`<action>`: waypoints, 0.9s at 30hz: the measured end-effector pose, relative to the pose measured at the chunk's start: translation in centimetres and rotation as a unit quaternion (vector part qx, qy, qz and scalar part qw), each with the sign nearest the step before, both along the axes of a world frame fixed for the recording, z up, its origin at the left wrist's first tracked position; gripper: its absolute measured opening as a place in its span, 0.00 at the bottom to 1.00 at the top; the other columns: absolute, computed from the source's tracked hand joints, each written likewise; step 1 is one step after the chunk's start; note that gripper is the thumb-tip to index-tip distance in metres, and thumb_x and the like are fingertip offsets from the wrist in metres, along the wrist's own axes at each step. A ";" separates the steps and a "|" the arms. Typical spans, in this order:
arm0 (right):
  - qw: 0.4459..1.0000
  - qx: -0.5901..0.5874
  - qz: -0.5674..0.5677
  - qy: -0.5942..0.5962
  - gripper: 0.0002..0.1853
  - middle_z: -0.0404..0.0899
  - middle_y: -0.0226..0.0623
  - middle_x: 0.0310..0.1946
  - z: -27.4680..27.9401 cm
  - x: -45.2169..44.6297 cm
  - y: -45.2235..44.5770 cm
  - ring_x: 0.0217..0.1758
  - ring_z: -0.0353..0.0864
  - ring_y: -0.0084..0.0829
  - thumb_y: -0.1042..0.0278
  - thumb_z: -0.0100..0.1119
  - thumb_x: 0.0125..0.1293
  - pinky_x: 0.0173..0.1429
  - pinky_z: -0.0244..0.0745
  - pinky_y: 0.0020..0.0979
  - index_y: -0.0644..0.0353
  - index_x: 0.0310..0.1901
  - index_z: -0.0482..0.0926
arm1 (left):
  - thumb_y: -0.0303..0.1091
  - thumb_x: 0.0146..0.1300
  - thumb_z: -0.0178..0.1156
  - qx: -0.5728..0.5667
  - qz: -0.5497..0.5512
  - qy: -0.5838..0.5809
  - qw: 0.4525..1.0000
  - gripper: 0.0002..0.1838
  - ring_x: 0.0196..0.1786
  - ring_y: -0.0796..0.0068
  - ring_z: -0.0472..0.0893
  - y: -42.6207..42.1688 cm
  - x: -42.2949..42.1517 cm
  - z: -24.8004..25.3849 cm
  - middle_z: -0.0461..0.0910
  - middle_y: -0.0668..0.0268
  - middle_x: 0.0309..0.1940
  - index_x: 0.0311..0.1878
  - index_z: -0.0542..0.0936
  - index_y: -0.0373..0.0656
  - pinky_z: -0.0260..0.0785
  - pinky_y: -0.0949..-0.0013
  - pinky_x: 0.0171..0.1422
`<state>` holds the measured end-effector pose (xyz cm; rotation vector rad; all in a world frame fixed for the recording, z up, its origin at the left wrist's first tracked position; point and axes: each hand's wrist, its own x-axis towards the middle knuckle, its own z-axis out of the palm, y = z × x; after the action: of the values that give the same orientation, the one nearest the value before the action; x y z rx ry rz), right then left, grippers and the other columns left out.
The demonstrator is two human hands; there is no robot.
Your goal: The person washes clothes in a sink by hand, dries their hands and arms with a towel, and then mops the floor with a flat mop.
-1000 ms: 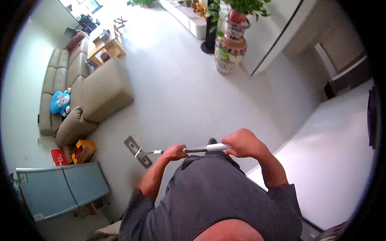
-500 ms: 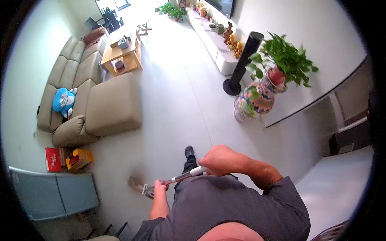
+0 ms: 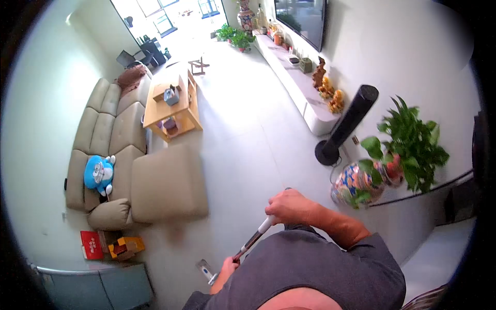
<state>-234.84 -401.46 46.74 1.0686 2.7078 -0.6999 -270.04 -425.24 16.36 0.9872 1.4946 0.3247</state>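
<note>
A long-handled flat mop (image 3: 253,239) runs slantwise in front of my body. My right hand (image 3: 289,205) is closed around the top of its white grip. Lower on the pole, my left hand (image 3: 227,267) is wrapped around the shaft near my waist. Past the left hand, the mop head (image 3: 205,269) shows partly beside my forearm, over the pale floor (image 3: 243,181). My arm and shirt hide the rest of the head.
To the left stand a beige sofa (image 3: 168,181) with a blue plush toy (image 3: 98,173), a wooden coffee table (image 3: 164,113), and red (image 3: 92,245) and yellow (image 3: 126,248) boxes. A black tower fan (image 3: 347,124) and a patterned vase (image 3: 356,182) with a leafy plant (image 3: 411,142) flank the right.
The view has tilted up, so the room sits lower in it and more of the windows and television shows. The mop now slants more steeply, with both hands still around it.
</note>
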 end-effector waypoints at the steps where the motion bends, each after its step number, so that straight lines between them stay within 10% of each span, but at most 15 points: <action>1: 0.998 0.013 -0.010 0.060 0.12 0.82 0.39 0.31 -0.7 0.2 2.4 0.38 0.83 0.45 0.59 0.69 0.51 0.41 0.77 0.45 0.54 0.34 0.83 | 0.27 0.54 0.49 -0.052 -0.001 0.004 0.999 0.04 0.29 0.77 0.68 2.2 0.1 0.0 0.68 0.69 0.22 0.29 0.72 0.38 0.60 0.70 0.35; 5: 0.973 -0.035 0.021 0.227 0.16 0.83 0.41 0.35 -2.9 1.3 13.9 0.39 0.83 0.47 0.58 0.69 0.49 0.41 0.77 0.46 0.57 0.37 0.82 | 0.27 0.55 0.49 -0.044 0.031 0.028 0.998 0.04 0.30 0.77 0.68 12.2 3.1 4.3 0.69 0.68 0.23 0.30 0.72 0.37 0.60 0.71 0.35; 12: 0.976 -0.047 0.104 0.186 0.17 0.83 0.44 0.31 -0.8 1.5 33.8 0.40 0.82 0.50 0.57 0.68 0.53 0.43 0.77 0.47 0.61 0.38 0.82 | 0.27 0.55 0.49 -0.017 0.086 0.053 0.995 0.04 0.31 0.77 0.69 30.4 8.9 12.4 0.70 0.68 0.24 0.31 0.72 0.37 0.61 0.71 0.37; 27: 0.966 0.064 0.104 0.226 0.12 0.79 0.36 0.29 -0.3 -4.1 74.3 0.33 0.83 0.43 0.56 0.62 0.60 0.39 0.78 0.43 0.56 0.31 0.77 | 0.27 0.55 0.49 -0.028 0.081 0.028 0.996 0.06 0.34 0.76 0.70 71.5 10.8 10.9 0.72 0.66 0.28 0.34 0.73 0.37 0.63 0.71 0.39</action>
<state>-238.97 -327.21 46.42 0.6959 3.2293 -0.8259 -259.27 -353.72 27.28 0.8372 1.6300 0.3721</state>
